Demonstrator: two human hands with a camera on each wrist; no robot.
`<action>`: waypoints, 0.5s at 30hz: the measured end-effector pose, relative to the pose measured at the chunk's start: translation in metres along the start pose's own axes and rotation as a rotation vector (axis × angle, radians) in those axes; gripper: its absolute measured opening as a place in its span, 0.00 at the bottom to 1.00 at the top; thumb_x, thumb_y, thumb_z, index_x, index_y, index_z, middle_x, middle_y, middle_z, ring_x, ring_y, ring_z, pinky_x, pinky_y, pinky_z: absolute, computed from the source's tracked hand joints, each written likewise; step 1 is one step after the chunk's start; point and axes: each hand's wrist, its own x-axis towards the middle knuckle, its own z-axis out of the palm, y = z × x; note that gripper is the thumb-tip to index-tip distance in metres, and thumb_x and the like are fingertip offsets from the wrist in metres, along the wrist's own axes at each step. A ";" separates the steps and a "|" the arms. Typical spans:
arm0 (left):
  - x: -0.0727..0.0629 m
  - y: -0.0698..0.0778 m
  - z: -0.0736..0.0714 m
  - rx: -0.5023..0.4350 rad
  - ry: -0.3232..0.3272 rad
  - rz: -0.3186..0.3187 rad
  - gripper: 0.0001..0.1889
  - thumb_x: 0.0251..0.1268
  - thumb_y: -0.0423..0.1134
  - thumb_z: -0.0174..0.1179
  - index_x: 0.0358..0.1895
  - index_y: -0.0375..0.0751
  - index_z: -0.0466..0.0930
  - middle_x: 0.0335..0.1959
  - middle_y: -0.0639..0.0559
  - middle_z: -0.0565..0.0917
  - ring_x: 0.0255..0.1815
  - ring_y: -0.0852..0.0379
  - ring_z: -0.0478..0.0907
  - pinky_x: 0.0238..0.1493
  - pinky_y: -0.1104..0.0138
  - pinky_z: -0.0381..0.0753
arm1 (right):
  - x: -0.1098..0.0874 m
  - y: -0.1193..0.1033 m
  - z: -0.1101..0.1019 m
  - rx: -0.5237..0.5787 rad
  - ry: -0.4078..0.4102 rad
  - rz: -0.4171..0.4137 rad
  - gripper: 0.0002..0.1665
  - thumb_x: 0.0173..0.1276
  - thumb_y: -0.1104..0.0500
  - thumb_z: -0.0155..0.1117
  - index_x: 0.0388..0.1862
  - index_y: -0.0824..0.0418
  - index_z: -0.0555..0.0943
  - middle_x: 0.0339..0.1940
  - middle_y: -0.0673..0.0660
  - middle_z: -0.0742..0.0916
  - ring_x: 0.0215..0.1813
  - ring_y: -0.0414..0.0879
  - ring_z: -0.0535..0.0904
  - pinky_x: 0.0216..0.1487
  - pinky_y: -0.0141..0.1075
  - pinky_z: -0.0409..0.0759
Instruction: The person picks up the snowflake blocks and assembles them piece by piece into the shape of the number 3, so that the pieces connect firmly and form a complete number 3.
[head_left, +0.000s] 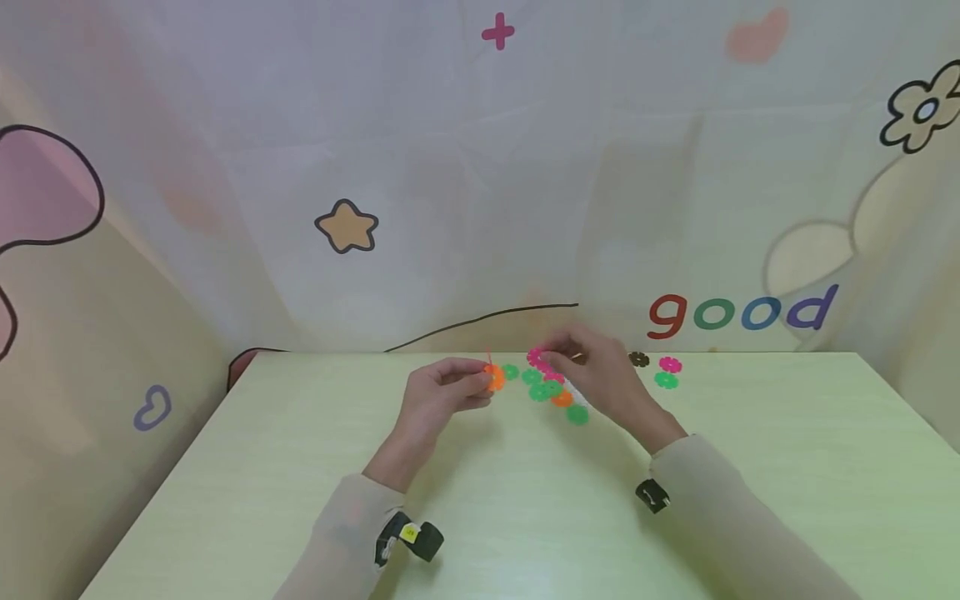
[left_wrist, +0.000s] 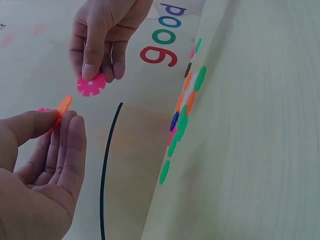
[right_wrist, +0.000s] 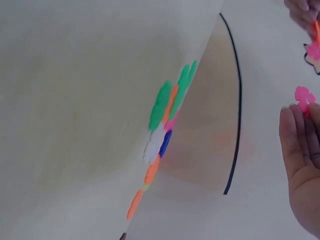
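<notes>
My left hand [head_left: 441, 393] pinches an orange notched plastic disc [head_left: 496, 377] between thumb and fingers, raised above the table. Joined to it or directly behind it is a pink disc [right_wrist: 313, 52]; how the two meet is hidden by the fingers. My right hand [head_left: 603, 375] holds another pink notched disc [left_wrist: 91, 86] by its edge, thumb against fingertips. That disc is apart from the orange one, to its right in the head view. Below the hands, loose green discs [head_left: 577, 414], an orange disc [head_left: 562, 399] and others lie in a cluster on the table.
Behind the right hand lie a dark brown disc [head_left: 639, 359], a pink disc [head_left: 671, 365] and a green disc [head_left: 666, 381]. White and blue discs [right_wrist: 165, 143] sit within the cluster. A printed cloth [head_left: 465, 183] hangs along the far edge of the pale table [head_left: 300, 450].
</notes>
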 end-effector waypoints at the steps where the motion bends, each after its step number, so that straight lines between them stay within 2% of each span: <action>1: -0.001 0.001 0.002 -0.008 -0.004 0.000 0.12 0.74 0.30 0.71 0.56 0.30 0.89 0.42 0.50 0.95 0.38 0.57 0.94 0.51 0.62 0.96 | -0.004 -0.003 0.001 0.007 0.007 -0.003 0.09 0.77 0.61 0.75 0.53 0.59 0.89 0.46 0.57 0.94 0.47 0.51 0.91 0.49 0.25 0.87; 4: -0.004 0.003 0.005 -0.025 -0.016 -0.001 0.12 0.74 0.30 0.71 0.55 0.29 0.88 0.42 0.48 0.95 0.38 0.57 0.94 0.51 0.62 0.96 | -0.016 -0.008 0.005 0.063 0.010 -0.007 0.08 0.75 0.62 0.76 0.50 0.60 0.88 0.46 0.56 0.95 0.46 0.52 0.93 0.49 0.24 0.88; 7: -0.006 0.005 0.008 -0.035 -0.026 -0.002 0.11 0.74 0.31 0.71 0.54 0.29 0.88 0.42 0.47 0.95 0.37 0.58 0.95 0.50 0.62 0.96 | -0.024 -0.010 0.008 0.104 0.016 -0.019 0.07 0.74 0.63 0.77 0.47 0.60 0.87 0.45 0.56 0.96 0.47 0.57 0.94 0.48 0.26 0.89; 15: -0.009 0.009 0.012 -0.055 -0.033 -0.013 0.10 0.73 0.31 0.71 0.51 0.29 0.87 0.39 0.47 0.95 0.35 0.58 0.95 0.48 0.61 0.96 | -0.030 -0.007 0.011 0.114 0.020 -0.104 0.05 0.72 0.66 0.77 0.45 0.61 0.89 0.43 0.56 0.96 0.45 0.54 0.96 0.50 0.29 0.91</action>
